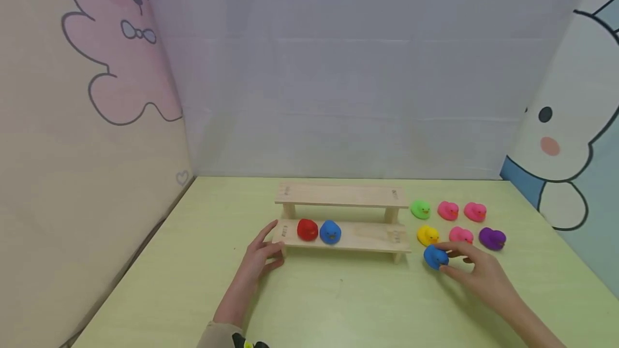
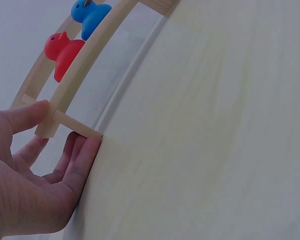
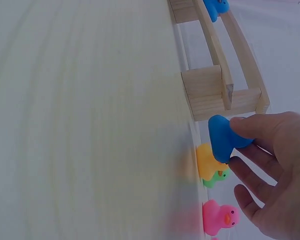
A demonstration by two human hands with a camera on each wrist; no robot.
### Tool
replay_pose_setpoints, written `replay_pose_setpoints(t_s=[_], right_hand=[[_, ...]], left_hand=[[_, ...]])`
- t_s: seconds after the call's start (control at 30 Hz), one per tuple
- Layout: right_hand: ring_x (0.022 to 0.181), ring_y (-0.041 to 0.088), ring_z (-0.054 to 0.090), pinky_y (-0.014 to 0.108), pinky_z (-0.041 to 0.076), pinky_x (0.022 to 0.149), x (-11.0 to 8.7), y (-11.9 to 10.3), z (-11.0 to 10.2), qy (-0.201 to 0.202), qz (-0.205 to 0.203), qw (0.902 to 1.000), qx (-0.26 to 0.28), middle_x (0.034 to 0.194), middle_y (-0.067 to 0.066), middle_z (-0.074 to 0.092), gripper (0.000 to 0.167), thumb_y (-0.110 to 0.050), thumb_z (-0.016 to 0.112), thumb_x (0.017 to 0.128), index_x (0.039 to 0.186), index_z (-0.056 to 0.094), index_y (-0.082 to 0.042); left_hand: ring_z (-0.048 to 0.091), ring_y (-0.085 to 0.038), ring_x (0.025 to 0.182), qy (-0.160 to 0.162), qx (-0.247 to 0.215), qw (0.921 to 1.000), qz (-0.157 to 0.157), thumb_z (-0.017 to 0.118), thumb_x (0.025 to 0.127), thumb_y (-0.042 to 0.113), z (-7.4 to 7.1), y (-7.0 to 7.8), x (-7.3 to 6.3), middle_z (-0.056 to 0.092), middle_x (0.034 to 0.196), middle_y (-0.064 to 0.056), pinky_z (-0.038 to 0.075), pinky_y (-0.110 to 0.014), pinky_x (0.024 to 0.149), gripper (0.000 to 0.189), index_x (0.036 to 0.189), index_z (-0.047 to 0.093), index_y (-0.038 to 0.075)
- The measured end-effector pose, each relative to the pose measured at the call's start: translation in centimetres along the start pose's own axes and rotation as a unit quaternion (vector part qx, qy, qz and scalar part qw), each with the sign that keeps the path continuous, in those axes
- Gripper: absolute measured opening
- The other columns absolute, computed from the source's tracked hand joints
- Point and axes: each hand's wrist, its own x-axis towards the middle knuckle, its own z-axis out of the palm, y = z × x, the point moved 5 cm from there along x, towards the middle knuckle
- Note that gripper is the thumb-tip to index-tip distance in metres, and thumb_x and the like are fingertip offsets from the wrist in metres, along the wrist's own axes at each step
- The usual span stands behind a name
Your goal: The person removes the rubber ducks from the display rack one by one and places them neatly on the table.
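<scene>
My right hand (image 1: 476,270) pinches a blue rubber duck (image 1: 436,257) between thumb and fingers. In the right wrist view the held duck (image 3: 222,137) hangs above the table, apart from the shelf. A two-step wooden shelf (image 1: 365,235) stands in the middle, and my left hand (image 1: 258,254) holds the left end of its lower step. The left wrist view shows the left thumb (image 2: 32,115) against that step's end and fingers by the leg. On the lower step, a red duck (image 1: 307,230) and another blue duck (image 1: 331,232) sit side by side at the left.
Right of the shelf are a green duck (image 1: 420,209), a yellow duck (image 1: 427,235), a purple duck (image 1: 492,238) and pink ducks (image 1: 448,210), standing in two rows on the pale table (image 1: 338,299). A white backdrop (image 1: 338,95) closes off the back.
</scene>
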Motion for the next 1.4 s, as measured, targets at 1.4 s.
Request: replay_pose_setpoints(t_s=[1.4], right_hand=[[0.097, 0.024, 0.066, 0.038, 0.056, 0.078, -0.5, 1.9, 0.4, -0.118, 0.054, 0.9916, -0.002, 0.116, 0.01, 0.071, 0.038, -0.021, 0.079, 0.083, 0.119, 0.069, -0.014]], left_hand=[[0.062, -0.02, 0.095, -0.004, -0.007, 0.9999, -0.009, 0.063, 0.095, 0.018, -0.1, 0.2, -0.1, 0.058, 0.11, -0.01, 0.059, -0.035, 0.087, 0.062, 0.151, 0.039, 0.028]])
